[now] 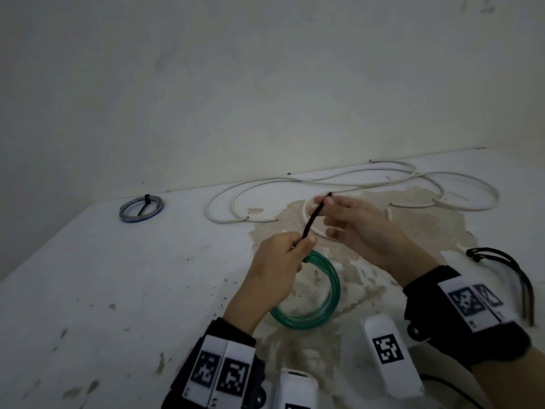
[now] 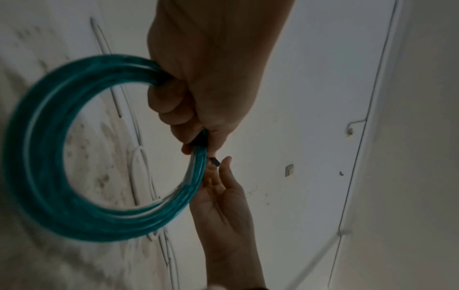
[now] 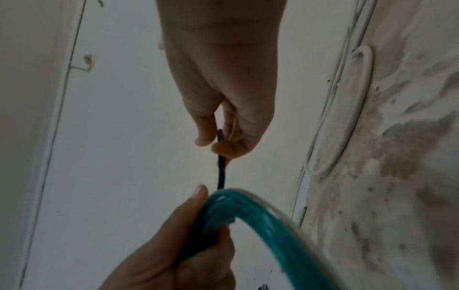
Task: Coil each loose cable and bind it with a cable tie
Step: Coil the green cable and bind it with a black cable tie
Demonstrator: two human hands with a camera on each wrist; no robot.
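My left hand grips a coiled green cable at its top, holding it above the table. A black cable tie runs from that grip up to my right hand, which pinches its free end between thumb and fingers. In the left wrist view the green coil hangs blurred from my left hand. The right wrist view shows the tie stretched taut between my right hand and the coil.
A long loose white cable sprawls along the table's back edge by the wall. A bound blue-grey coil lies at the back left. Spare black cable ties lie at the right. A stained patch covers the middle.
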